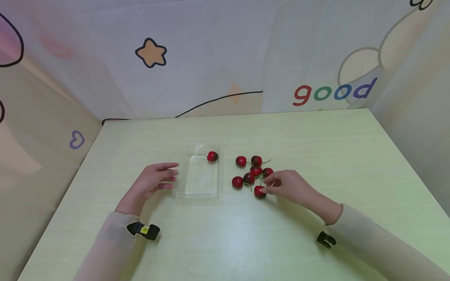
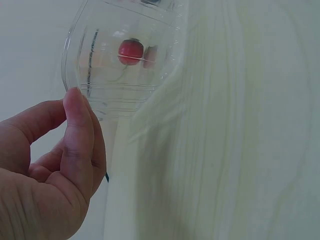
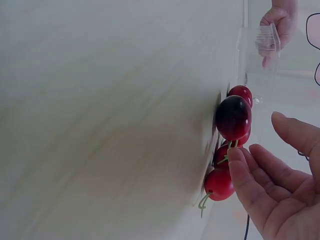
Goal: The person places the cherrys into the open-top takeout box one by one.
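A clear plastic box [image 1: 202, 179] stands on the table, with one cherry [image 1: 212, 156] on its stem in the far right part. My left hand [image 1: 154, 180] is at the box's left side, fingers stretched towards the wall. In the left wrist view, a fingertip [image 2: 75, 97] overlaps the box's edge; whether it touches I cannot tell. Right of the box lies a loose group of several red cherries [image 1: 249, 178]. My right hand [image 1: 290, 187] reaches to the nearest cherry [image 1: 260, 191]. In the right wrist view, its thumb and fingers stand apart beside a dark cherry [image 3: 233, 118].
The pale wooden table [image 1: 225, 242] is bordered by a printed cloth backdrop [image 1: 218, 58] behind and at both sides. A dark strap [image 1: 143, 230] is on the left sleeve, and another black band [image 1: 326, 239] is by the right sleeve.
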A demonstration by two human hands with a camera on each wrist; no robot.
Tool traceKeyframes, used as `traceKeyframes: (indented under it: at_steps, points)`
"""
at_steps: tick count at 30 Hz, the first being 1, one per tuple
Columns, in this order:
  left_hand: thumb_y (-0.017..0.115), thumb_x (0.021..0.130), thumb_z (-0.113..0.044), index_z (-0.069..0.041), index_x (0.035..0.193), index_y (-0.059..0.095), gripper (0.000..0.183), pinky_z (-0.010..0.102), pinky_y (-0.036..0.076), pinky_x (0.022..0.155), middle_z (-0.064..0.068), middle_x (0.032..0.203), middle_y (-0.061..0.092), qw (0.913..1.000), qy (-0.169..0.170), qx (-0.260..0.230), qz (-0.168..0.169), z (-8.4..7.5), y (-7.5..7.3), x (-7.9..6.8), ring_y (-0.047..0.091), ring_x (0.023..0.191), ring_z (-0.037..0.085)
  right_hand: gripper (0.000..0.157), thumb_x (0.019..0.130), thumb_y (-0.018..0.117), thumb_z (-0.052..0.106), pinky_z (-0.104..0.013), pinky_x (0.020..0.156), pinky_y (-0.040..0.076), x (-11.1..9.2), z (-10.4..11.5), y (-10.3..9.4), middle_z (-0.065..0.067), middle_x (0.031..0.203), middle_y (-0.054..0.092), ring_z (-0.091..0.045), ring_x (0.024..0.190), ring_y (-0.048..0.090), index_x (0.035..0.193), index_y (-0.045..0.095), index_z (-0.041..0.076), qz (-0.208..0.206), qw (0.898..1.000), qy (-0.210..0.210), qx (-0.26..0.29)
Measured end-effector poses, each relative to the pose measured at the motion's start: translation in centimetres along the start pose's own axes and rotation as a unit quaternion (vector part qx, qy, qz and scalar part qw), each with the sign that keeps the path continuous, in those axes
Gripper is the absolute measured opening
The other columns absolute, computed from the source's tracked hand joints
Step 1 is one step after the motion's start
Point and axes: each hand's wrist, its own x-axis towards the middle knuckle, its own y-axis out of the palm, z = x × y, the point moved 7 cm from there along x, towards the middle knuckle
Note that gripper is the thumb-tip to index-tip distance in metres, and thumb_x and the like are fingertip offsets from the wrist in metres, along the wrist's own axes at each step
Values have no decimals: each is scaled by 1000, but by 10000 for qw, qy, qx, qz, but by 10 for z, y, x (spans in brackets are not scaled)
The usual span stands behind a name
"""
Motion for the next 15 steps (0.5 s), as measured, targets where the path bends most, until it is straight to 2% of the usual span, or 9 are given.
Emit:
traceKeyframes:
  at_steps: [7, 15]
  points:
    - [61, 102, -12, 3, 150, 47, 52, 18, 60, 67, -8, 94, 69, 10000, 7, -18, -10, 0, -1, -1, 66, 78, 4, 35, 91, 76, 27, -25, 70, 47, 1, -2, 6, -9, 100, 77, -17, 84, 59, 115, 76, 1, 108, 9997, 186, -102]
    - [61, 102, -13, 3, 150, 47, 52, 18, 60, 67, -7, 94, 70, 10000, -27, -7, 1, 0, 0, -1, 66, 78, 4, 38, 90, 79, 29, -24, 66, 43, 6, 0, 11, -10, 98, 76, -17, 81, 55, 114, 76, -1, 201, 9989, 308, -278]
